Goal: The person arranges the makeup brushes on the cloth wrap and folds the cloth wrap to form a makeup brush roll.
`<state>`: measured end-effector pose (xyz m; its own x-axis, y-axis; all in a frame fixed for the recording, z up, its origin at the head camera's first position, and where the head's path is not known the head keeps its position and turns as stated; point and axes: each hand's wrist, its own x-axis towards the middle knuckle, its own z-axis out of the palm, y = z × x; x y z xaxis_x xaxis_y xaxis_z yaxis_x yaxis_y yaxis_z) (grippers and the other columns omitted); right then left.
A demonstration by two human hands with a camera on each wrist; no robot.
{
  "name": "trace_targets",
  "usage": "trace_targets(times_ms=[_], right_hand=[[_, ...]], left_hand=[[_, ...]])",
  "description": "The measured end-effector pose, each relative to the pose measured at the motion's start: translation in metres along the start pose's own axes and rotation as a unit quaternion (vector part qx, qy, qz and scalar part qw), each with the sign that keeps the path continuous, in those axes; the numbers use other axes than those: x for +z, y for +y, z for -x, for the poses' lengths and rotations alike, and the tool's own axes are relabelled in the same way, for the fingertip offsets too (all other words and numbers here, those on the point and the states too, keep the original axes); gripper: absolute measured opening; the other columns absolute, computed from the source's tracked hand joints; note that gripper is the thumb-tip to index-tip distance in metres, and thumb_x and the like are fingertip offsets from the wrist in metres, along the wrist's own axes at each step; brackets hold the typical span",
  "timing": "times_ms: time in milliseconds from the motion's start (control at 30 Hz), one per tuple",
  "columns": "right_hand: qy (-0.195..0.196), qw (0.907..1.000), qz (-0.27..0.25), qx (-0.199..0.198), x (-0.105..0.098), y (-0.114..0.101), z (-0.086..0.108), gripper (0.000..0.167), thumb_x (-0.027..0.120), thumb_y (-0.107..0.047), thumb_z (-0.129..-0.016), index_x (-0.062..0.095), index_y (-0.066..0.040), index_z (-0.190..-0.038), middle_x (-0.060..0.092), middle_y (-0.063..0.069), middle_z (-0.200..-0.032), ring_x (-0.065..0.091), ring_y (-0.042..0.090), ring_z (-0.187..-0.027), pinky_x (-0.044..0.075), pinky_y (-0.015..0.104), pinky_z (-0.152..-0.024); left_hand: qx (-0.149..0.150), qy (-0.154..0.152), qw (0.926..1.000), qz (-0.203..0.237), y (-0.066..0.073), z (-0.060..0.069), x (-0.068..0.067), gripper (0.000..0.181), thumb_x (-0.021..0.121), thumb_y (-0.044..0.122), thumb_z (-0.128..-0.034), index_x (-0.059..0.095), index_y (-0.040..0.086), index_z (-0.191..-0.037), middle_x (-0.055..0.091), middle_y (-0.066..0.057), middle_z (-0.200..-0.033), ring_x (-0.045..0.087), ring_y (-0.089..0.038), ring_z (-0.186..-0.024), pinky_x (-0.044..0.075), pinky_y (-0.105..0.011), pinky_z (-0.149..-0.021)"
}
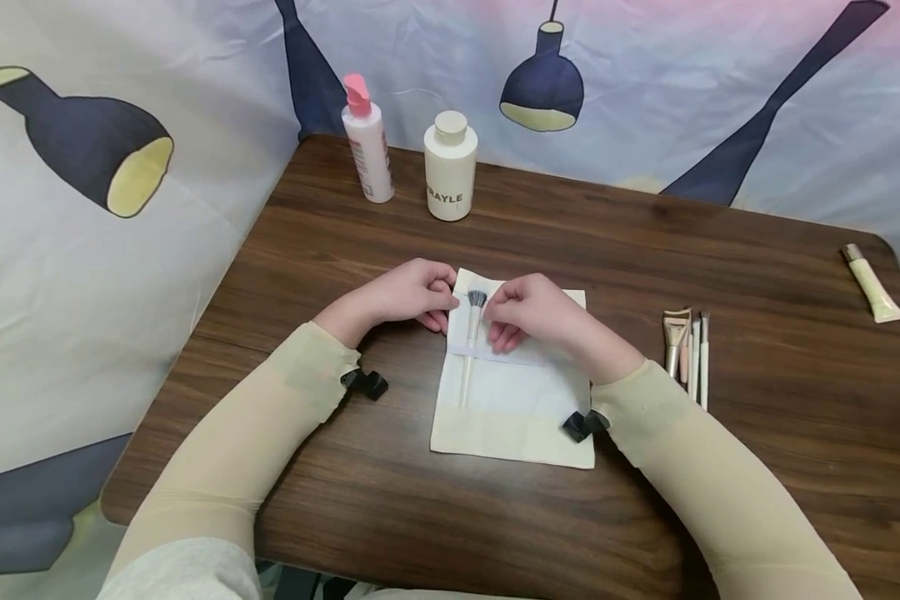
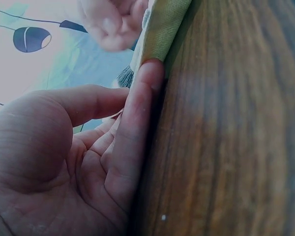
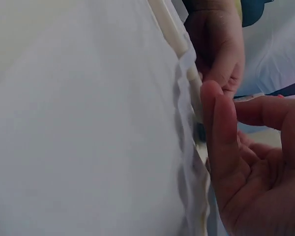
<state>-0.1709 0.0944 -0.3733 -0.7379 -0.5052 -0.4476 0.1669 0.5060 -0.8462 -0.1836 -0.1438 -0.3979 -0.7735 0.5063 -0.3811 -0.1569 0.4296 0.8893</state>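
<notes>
A cream cloth brush roll (image 1: 517, 433) lies spread on the table, with a pale band across its upper part. One makeup brush (image 1: 471, 342), its dark bristles toward the far side, lies along the roll's left side, its handle passing under the band. My left hand (image 1: 416, 292) pinches the roll's left edge; in the left wrist view, the thumb (image 2: 96, 103) lies over the fabric and a finger under it. Just right of the bristles, my right hand (image 1: 528, 312) hovers over or touches the roll, fingers loosely bent. Nothing shows between its fingers in the right wrist view.
Several makeup brushes (image 1: 693, 350) lie to the right of the roll, partly behind my right forearm. A pink-topped bottle (image 1: 367, 154) and a white lidded bottle (image 1: 451, 171) stand at the back. A small tube (image 1: 873, 287) lies far right. A printed cloth backdrop hangs behind.
</notes>
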Motion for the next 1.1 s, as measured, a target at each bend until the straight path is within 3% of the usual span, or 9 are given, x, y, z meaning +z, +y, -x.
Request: trace_targets(times_ms=[233,633,833,967,1100], right_hand=[[0.001,0.9991,0.032,-0.027,-0.020,0.003,0.024,0.019,0.067,-0.016,-0.099,0.068,0.002,-0.107,0.074,0.016,-0.086,0.075,0.030,-0.076,0.066,0.041,-0.073],[0.077,0.9949,0.061,-0.020,-0.084,0.044,0.081,0.025,0.065,-0.016,-0.101,0.066,0.006,-0.113,0.073,0.020,-0.092,0.074,0.027,-0.080,0.066,0.039,-0.074],[0.129,0.9787,0.158,0.019,-0.114,0.072,0.113,0.023,0.066,-0.021,-0.102,0.067,0.001,-0.108,0.073,0.012,-0.085,0.073,0.022,-0.076,0.064,0.035,-0.068],[0.129,0.9657,0.220,0.048,-0.125,0.082,0.129,0.021,0.068,-0.024,-0.099,0.065,-0.003,-0.101,0.072,0.005,-0.079,0.069,0.019,-0.071,0.060,0.032,-0.062],[0.134,0.9569,0.248,0.069,-0.128,0.088,0.136,0.022,0.070,-0.026,-0.098,0.063,-0.005,-0.099,0.072,0.001,-0.074,0.068,0.017,-0.067,0.055,0.028,-0.058]], left_hand=[[-0.001,0.009,0.9999,-0.012,-0.003,0.009,-0.007,0.024,0.061,0.009,-0.1016,0.057,-0.002,-0.122,0.072,-0.011,-0.089,0.073,-0.021,-0.072,0.065,-0.034,-0.071],[-0.002,0.015,0.9998,-0.009,-0.008,0.012,-0.010,0.023,0.061,0.007,-0.1011,0.058,-0.002,-0.121,0.072,-0.011,-0.089,0.074,-0.021,-0.073,0.065,-0.034,-0.071],[-0.002,0.006,0.9999,-0.013,-0.004,0.007,-0.007,0.023,0.062,0.008,-0.1013,0.059,-0.001,-0.122,0.073,-0.012,-0.091,0.074,-0.022,-0.074,0.066,-0.035,-0.071],[0.004,0.003,0.9999,-0.013,0.000,0.003,-0.006,0.022,0.061,0.008,-0.1010,0.058,-0.001,-0.121,0.073,-0.012,-0.089,0.075,-0.022,-0.074,0.065,-0.036,-0.071],[0.004,-0.008,0.9999,-0.011,0.002,-0.001,-0.004,0.023,0.061,0.008,-0.1010,0.058,-0.001,-0.122,0.073,-0.011,-0.089,0.074,-0.022,-0.073,0.066,-0.036,-0.071]])
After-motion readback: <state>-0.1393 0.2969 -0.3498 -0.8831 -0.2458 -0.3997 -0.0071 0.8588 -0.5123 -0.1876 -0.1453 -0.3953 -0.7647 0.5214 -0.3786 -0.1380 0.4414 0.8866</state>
